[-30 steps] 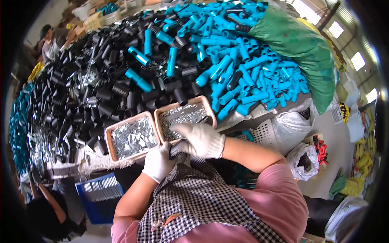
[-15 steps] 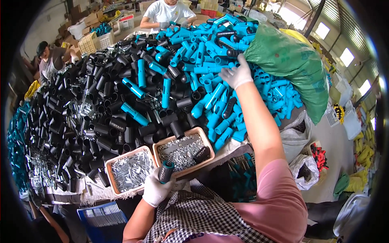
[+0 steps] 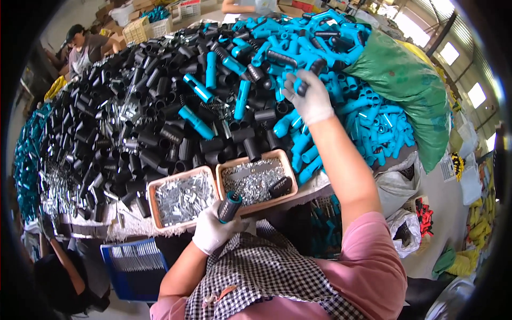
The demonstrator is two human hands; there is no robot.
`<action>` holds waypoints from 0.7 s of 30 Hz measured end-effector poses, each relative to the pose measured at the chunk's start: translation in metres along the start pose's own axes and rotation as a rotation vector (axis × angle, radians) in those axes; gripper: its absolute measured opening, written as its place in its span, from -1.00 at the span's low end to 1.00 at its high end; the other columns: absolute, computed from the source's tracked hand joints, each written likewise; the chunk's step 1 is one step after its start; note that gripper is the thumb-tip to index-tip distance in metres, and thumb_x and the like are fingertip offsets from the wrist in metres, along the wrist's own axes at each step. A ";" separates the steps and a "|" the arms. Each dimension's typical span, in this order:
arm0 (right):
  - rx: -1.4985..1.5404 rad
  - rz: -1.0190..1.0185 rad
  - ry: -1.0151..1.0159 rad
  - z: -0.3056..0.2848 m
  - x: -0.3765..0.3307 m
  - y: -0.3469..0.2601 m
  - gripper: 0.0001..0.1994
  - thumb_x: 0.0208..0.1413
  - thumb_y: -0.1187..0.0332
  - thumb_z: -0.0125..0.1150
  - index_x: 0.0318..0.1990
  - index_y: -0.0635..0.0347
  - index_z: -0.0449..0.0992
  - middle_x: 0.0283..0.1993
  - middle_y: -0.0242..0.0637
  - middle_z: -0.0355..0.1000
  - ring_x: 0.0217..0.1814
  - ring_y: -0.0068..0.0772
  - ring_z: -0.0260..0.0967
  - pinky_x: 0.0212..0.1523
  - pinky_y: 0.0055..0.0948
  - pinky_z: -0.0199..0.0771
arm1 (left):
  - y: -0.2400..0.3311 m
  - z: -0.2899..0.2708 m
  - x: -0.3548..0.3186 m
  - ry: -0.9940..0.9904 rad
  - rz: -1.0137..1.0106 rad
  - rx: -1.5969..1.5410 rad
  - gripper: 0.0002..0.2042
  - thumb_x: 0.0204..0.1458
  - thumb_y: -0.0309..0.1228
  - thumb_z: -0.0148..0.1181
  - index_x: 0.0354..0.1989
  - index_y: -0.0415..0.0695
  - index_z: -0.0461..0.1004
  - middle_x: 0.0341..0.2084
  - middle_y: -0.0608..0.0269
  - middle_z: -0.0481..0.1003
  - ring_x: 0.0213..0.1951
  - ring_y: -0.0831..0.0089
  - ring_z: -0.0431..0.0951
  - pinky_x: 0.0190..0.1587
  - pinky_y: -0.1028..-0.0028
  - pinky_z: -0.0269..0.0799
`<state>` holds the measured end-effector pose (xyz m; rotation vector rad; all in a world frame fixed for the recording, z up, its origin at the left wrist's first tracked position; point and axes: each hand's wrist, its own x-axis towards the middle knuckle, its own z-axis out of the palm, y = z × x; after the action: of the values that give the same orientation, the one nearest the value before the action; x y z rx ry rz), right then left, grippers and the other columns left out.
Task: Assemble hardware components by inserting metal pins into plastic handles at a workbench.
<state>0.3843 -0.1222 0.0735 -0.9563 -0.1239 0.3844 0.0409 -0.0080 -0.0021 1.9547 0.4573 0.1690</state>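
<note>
My left hand [image 3: 215, 230], in a white glove, grips a short black tube with a blue end [image 3: 230, 206] just in front of two shallow tan trays. The left tray [image 3: 151, 191] holds small silver metal pieces; the right tray [image 3: 289, 166] holds grey screws and one black tube. My right hand [image 3: 311, 99], also gloved, reaches far out over the heap and closes on a black handle piece [image 3: 302, 88] among the blue plastic parts [image 3: 373, 125]. A big pile of black tubes [image 3: 160, 117] covers the table's left and middle.
A green sack [image 3: 408, 80] lies at the right of the heap. A blue crate [image 3: 133, 264] stands below the table at the left. Other people sit at the far left and far end. White bags and a basket sit at the right.
My right hand left the trays, stretched out over the blue parts and has now pulled back a little, closing on a black piece. My left hand stays by the trays with its tube.
</note>
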 end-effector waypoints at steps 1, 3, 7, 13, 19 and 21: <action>0.067 -0.040 -0.089 -0.009 -0.021 0.012 -0.74 0.10 0.30 0.20 -0.08 0.13 0.39 -0.07 -0.13 0.44 -0.09 -0.16 0.41 0.00 -0.04 0.42 | -0.001 -0.003 -0.001 -0.025 -0.025 0.009 -0.67 -0.24 -0.35 0.47 -0.37 -0.23 0.46 -0.58 0.18 0.51 -0.52 0.48 0.50 -0.36 0.38 0.47; 0.010 -0.139 -0.180 -0.010 -0.070 0.029 -0.50 0.11 0.30 0.23 0.20 0.10 0.24 0.07 -0.09 0.41 0.00 -0.10 0.42 0.09 0.01 0.39 | -0.011 -0.007 -0.005 -0.032 -0.069 -0.005 -0.65 -0.24 -0.31 0.47 -0.39 -0.24 0.44 -0.62 0.13 0.50 -0.57 0.43 0.50 -0.38 0.37 0.47; 0.103 0.084 -0.299 -0.044 -0.097 0.023 -0.59 0.14 0.34 0.11 0.13 0.30 0.36 -0.23 -0.19 0.45 -0.19 -0.25 0.47 -0.11 -0.17 0.53 | -0.019 -0.018 -0.017 0.020 0.107 0.354 -0.66 -0.18 -0.29 0.39 -0.28 -0.24 0.47 -0.51 -0.11 0.54 -0.41 0.02 0.61 -0.31 0.22 0.51; -0.704 0.574 -0.725 -0.036 -0.179 0.008 -0.44 -0.13 0.51 0.21 0.12 0.51 0.35 -0.30 -0.08 0.53 -0.39 -0.35 0.52 -0.34 -0.38 0.57 | -0.024 -0.034 -0.037 0.001 0.178 0.682 -0.64 -0.20 -0.29 0.40 -0.30 -0.18 0.40 -0.49 -0.02 0.51 -0.38 0.03 0.57 -0.31 0.17 0.47; -0.795 0.606 -0.692 -0.032 -0.213 0.025 -0.44 -0.21 0.46 0.28 0.06 0.46 0.43 -0.29 -0.18 0.53 -0.32 -0.37 0.53 -0.23 -0.44 0.54 | -0.027 -0.023 -0.051 -0.076 0.351 0.787 -0.64 -0.22 -0.33 0.39 -0.24 -0.14 0.42 -0.45 0.08 0.51 -0.39 0.08 0.57 -0.33 0.21 0.48; -1.222 0.175 -1.020 -0.030 -0.215 0.026 -0.51 -0.21 0.33 0.35 -0.01 0.27 0.54 -0.13 -0.20 0.57 -0.08 -0.35 0.53 0.03 -0.40 0.48 | -0.019 -0.019 -0.058 -0.112 0.394 0.747 -0.71 -0.16 -0.36 0.31 -0.25 -0.13 0.43 -0.48 0.08 0.51 -0.44 0.07 0.57 -0.36 0.19 0.47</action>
<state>0.1862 -0.2123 0.0490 -1.8843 -1.3266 0.9829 -0.0225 -0.0076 -0.0065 2.7625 0.0410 0.1485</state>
